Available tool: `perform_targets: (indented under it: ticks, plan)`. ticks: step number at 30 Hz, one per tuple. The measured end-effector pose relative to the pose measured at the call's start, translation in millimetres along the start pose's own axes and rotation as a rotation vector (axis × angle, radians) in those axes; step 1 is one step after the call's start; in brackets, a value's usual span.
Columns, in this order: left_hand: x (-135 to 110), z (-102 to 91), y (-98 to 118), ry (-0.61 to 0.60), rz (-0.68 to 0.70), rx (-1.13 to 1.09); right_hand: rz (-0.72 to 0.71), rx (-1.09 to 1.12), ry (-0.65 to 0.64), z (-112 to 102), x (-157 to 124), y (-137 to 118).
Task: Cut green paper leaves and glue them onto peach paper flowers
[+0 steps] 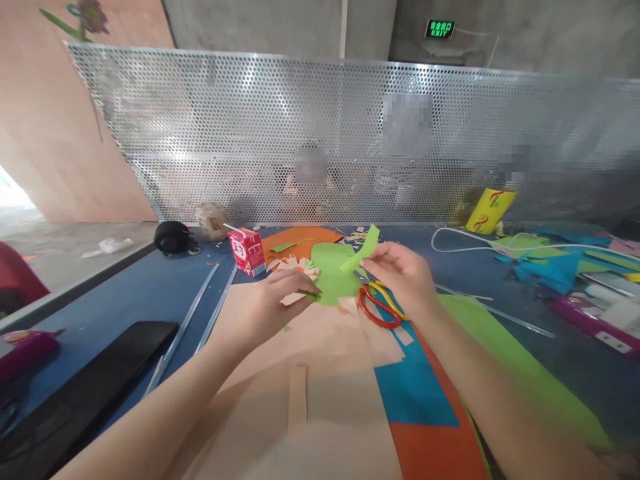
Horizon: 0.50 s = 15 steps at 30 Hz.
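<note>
My right hand pinches a light green strip, apparently felt or paper, by its lower end. The thumb and fingers of my left hand close on a small green piece at the edge of a larger green sheet. Scissors with red and yellow handles lie just below my right hand, their blades partly hidden. A pale petalled flower shape sits behind my left fingers. Beneath my hands spreads a large pale peach sheet, with a narrow strip of similar colour on it.
A pink drink carton with a straw stands behind my left hand. Clear sticks and a black flat object lie left. Blue, orange and green sheets, a white cable and a purple-edged power strip lie right. A perforated metal screen closes the back.
</note>
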<state>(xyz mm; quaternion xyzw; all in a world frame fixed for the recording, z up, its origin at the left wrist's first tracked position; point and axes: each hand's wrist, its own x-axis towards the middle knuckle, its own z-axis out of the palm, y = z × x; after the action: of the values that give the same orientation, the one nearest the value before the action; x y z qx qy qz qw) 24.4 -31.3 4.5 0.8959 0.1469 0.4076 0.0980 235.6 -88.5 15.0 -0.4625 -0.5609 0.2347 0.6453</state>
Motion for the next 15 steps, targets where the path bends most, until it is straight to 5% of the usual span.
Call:
perform_targets:
  ticks: [2,5,9,15]
  plan:
    - [-1.5,-3.4,-1.3,0.05,0.221,0.066,-0.163,-0.062,0.036,-0.8,-4.8,-7.6]
    - [-3.6,-8.6,-0.6,0.157,0.374,0.137,-0.35,-0.073,-0.03,-1.1,-11.7,-14.4]
    - [-4.4,-13.8,5.3,0.263,0.385,0.157,-0.49,0.004,-0.167,1.7,-16.5,-18.0]
    - [-4.0,-12.2,8.3,0.249,0.367,0.087,-0.52,-0.005,-0.158,2.4,-17.4,-19.5]
